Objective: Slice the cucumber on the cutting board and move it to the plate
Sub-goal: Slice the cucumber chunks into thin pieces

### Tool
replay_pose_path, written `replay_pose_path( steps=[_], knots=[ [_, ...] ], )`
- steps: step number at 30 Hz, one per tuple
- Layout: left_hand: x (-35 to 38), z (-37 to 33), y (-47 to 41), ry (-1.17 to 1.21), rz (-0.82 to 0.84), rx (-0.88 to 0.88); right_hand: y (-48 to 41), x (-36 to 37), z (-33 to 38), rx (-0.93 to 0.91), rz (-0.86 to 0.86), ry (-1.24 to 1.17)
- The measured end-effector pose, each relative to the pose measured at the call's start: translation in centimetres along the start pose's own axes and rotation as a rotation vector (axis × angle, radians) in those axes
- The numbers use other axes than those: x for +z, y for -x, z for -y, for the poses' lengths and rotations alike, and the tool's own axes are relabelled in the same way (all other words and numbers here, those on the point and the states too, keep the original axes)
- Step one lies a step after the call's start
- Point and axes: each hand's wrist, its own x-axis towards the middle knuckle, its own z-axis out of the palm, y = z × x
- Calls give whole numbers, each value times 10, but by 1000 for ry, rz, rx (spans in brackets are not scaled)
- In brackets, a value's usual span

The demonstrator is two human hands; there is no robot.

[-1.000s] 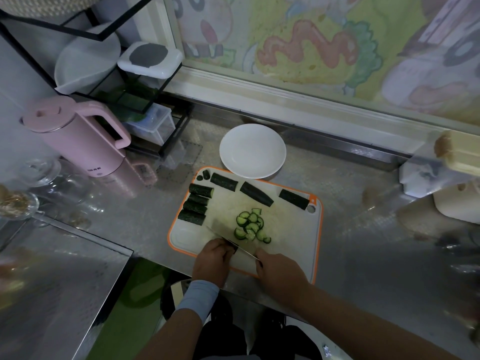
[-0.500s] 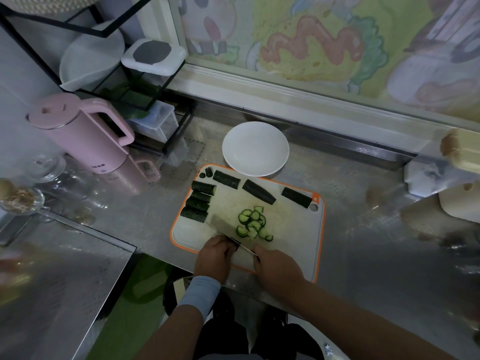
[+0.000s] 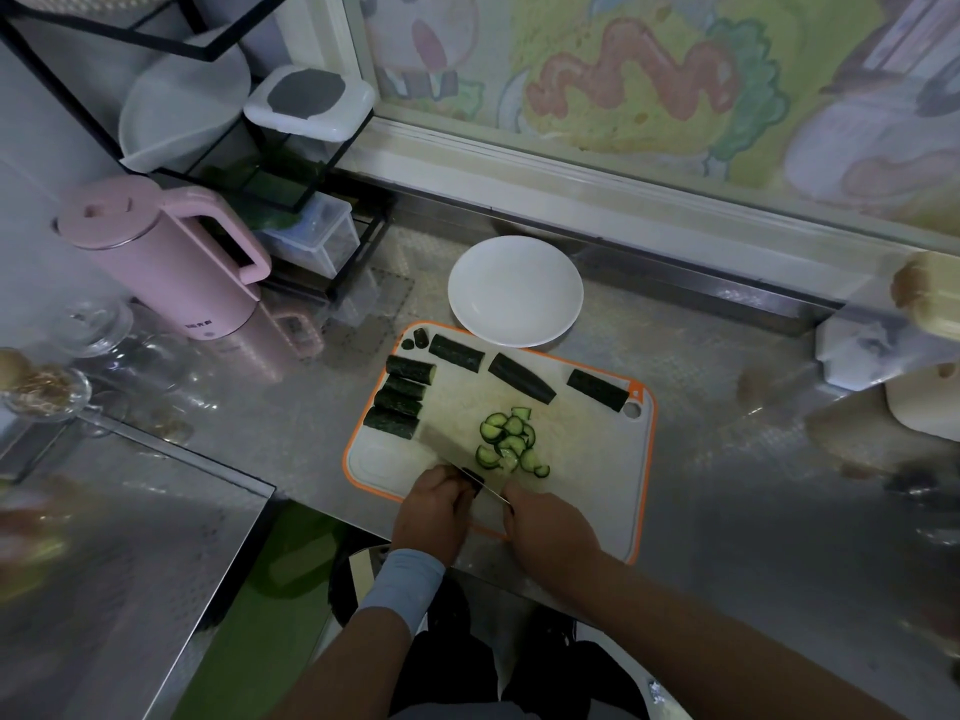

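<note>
A white cutting board with an orange rim lies on the steel counter. Several dark cucumber lengths are stacked at its left, and three more cucumber pieces lie along its far edge. A pile of cucumber slices sits mid-board. My right hand grips the handle of a wide knife at the near edge. My left hand holds a small dark cucumber piece against the blade. The white plate stands bare just beyond the board.
A pink kettle and a black wire rack with plastic containers stand at the back left. Glassware sits at the far left. White objects are at the right edge. A window sill runs behind the plate.
Both hands and the knife stay at the board's near edge over the same cucumber piece. Only the view has drifted slightly.
</note>
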Motion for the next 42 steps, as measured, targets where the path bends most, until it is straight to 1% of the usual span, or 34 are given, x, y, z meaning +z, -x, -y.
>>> replay_pose_path(
  steps=[3, 8, 12, 18, 21, 25, 27, 33, 39, 42],
  knots=[
    [1, 1, 1, 15, -10, 1, -4, 3, 2, -1, -10, -5],
    [2, 5, 0, -1, 43, -54, 4, -3, 0, -19, -42, 5],
    [1, 6, -1, -25, 58, -44, 17, -9, -4, -22, -63, 47],
    [2, 5, 1, -20, 36, -49, 16, -6, -6, 10, -40, 50],
    [3, 5, 1, 2, 15, -41, 8, 2, -4, -18, -38, 45],
    [6, 6, 1, 6, 11, -14, -7, 9, -1, -67, -104, 58],
    [5, 5, 1, 18, 7, -5, -10, 5, 2, -74, -75, 23],
    [4, 2, 2, 17, 47, -112, 4, -4, 1, -67, -99, 21],
    [5, 4, 2, -6, 73, -147, 13, -6, -5, -27, -77, 83],
    [4, 3, 1, -17, 78, -141, 13, -3, -4, -26, -71, 57]
  ],
)
